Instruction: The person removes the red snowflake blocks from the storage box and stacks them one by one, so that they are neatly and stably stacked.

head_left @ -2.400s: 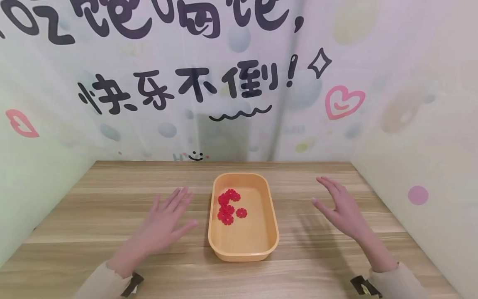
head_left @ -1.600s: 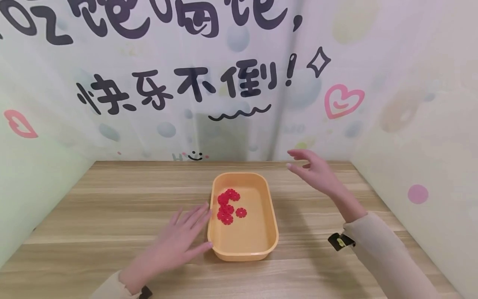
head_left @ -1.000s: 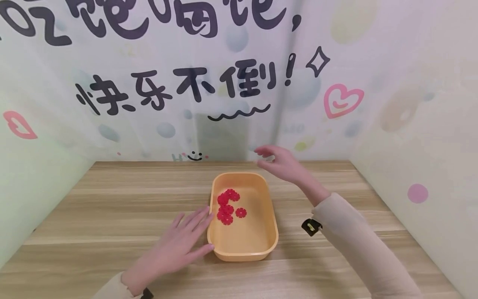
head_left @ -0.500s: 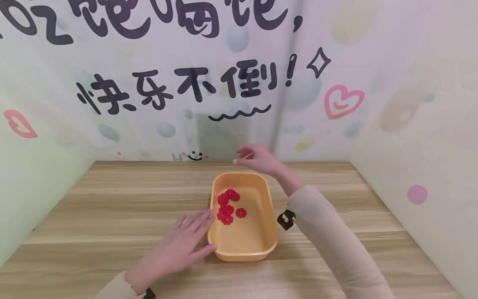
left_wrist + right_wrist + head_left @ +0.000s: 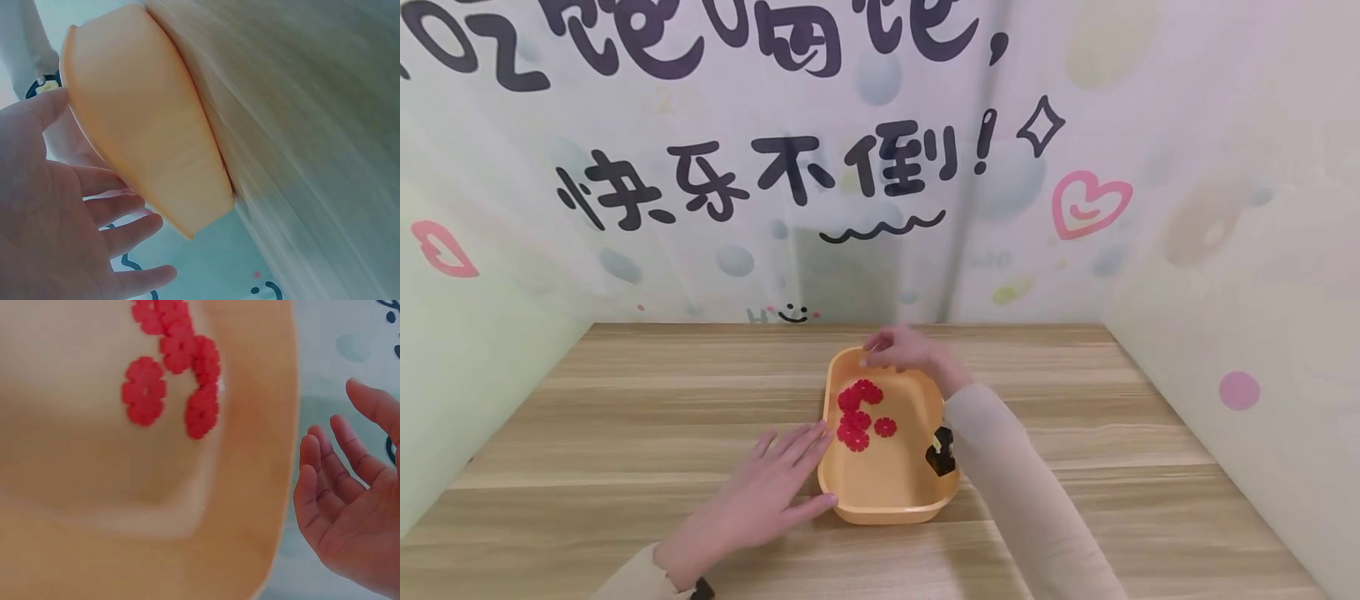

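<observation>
- Right hand has dropped since the frame half a second back, from above the far end of the orange tray down to its far rim; left hand, tray and contents sit much as they did.
- Left hand: fingers long and spread, tips and thumb against the tray's left rim. We see no curl round the wall, so we log a light touch rather than a grip.
- Right hand: fingers loosely bent, thumb standing well apart, nothing held. We cannot tell whether any fingertip touches the rim.
- Tray stands flat on the wood-grain table, long side running away from us.
- Red notched discs lie inside, clustered and overlapping along the tray's left side; a single disc rests just apart, toward the middle. Overlap keeps us from a sure count.
- Progress: we judge it early. Both hands are at the tray, the only step we can call done.
- Left, in our reading: any handling of the discs, since neither hand has one and we see none outside the tray.
</observation>
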Motion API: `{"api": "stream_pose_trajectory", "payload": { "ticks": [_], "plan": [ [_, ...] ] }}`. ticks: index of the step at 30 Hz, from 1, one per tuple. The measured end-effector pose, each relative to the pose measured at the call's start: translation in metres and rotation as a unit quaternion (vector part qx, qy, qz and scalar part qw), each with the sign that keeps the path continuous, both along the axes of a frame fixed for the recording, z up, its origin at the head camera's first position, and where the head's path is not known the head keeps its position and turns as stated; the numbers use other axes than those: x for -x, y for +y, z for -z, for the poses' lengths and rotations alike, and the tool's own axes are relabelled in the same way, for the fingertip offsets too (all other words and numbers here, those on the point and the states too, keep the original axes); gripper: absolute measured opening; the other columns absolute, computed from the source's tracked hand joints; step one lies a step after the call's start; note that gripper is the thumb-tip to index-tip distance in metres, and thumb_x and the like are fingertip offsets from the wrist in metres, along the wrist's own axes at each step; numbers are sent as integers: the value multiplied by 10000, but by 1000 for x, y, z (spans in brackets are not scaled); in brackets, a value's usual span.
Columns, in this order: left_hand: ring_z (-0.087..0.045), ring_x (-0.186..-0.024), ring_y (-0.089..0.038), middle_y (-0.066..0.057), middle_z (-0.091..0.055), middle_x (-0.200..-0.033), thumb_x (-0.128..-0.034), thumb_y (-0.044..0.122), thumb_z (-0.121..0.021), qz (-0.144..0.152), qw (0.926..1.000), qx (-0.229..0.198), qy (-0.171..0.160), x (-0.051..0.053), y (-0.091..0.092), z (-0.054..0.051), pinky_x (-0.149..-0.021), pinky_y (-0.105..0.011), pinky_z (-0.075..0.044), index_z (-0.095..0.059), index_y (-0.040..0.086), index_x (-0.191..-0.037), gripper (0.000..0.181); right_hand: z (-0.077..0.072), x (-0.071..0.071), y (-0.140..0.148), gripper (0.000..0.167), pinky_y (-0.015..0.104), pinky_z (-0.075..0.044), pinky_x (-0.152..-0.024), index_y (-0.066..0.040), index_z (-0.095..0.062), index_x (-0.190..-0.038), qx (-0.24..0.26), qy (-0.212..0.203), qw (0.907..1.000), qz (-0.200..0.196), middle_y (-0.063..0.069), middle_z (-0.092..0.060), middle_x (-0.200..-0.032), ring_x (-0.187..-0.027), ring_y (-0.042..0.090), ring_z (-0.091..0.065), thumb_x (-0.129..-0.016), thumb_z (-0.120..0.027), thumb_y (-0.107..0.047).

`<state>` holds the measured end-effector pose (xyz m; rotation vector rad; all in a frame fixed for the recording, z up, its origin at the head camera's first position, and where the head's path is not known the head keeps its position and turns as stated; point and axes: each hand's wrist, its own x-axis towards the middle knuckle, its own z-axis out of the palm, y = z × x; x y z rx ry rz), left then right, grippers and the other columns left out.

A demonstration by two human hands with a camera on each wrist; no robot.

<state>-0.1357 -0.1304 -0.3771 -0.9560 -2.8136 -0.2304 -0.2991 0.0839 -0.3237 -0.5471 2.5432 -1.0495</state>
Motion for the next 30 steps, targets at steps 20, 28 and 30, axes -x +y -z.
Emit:
{"api": "stream_pose_trajectory", "payload": {
  "ticks": [20, 28, 30],
  "plan": [
    [-268, -1251, -247, -66, -302, -1396, -839, 564, -431, -88, 9998, 61, -195, 1, 1, -1, -960, -525, -209, -321, 62, -1367, 736, 41, 0, 4, 329, 295, -433, -728, -29, -558, -1027, -440, -463, 9974, 336, 58, -546, -870, -799, 204, -492, -736, -697, -92],
    [-287, -1240, -261, -86, -322, -1383, -841, 556, -438, -24, 10000, 51, -46, 1, 2, 0, -950, -531, -225, -341, 50, -1356, 728, 53, -2, 3, 336, 287, -435, -756, -60, -566, -1010, -384, -487, 9969, 489, 38, -548, -894, -829, 199, -496, -720, -723, -127],
    [-297, -1234, -262, -88, -332, -1376, -840, 562, -433, -13, 10000, 40, 2, 2, 2, 1, -946, -534, -230, -353, 47, -1349, 729, 54, -2, 2, 336, 294, -431, -764, -70, -564, -1005, -446, -426, 9968, 510, 32, -550, -896, -836, 197, -498, -719, -726, -138]
  ]
}}
